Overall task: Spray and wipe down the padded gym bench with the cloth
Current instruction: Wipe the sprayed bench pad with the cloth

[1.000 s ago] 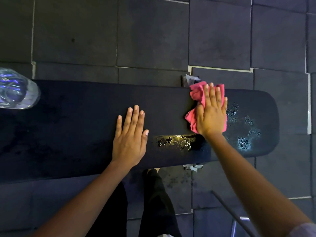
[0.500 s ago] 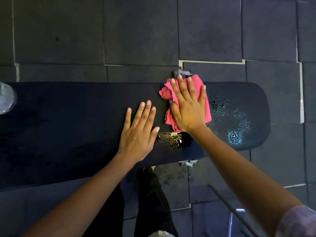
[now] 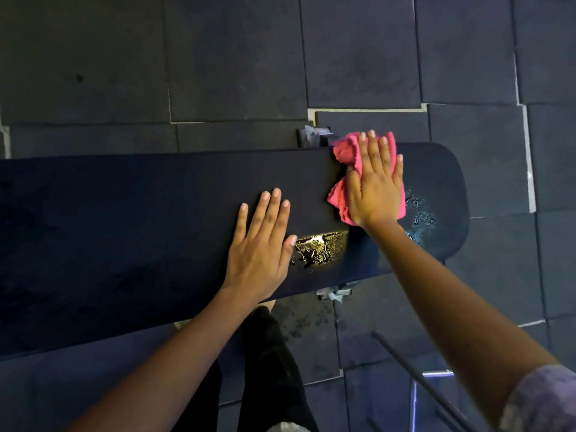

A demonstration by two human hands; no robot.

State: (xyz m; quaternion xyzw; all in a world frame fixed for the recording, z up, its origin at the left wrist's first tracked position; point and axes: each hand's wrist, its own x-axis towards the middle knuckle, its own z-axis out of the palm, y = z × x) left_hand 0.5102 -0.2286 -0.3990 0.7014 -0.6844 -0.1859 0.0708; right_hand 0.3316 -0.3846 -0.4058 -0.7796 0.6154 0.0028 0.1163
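A long black padded bench (image 3: 140,219) runs left to right across the view, its rounded end at the right. My right hand (image 3: 375,185) lies flat on a crumpled pink cloth (image 3: 343,194) and presses it onto the pad near the far edge. My left hand (image 3: 260,247) rests flat on the pad with fingers together, holding nothing. A wet patch of droplets (image 3: 314,249) shines between the two hands at the near edge. More droplets (image 3: 419,216) sit to the right of the cloth. No spray bottle is in view.
Dark rubber floor tiles (image 3: 237,57) surround the bench. Grey bench frame parts stick out at the far edge (image 3: 313,134) and at the near edge (image 3: 335,293). My dark trouser leg (image 3: 271,363) stands below the bench. A thin dark bar (image 3: 414,375) slants across the lower right.
My right hand has slid the cloth back right along the far edge after a stroke to the left. The left hand stays flat on the pad. The bottle at the left has left the view.
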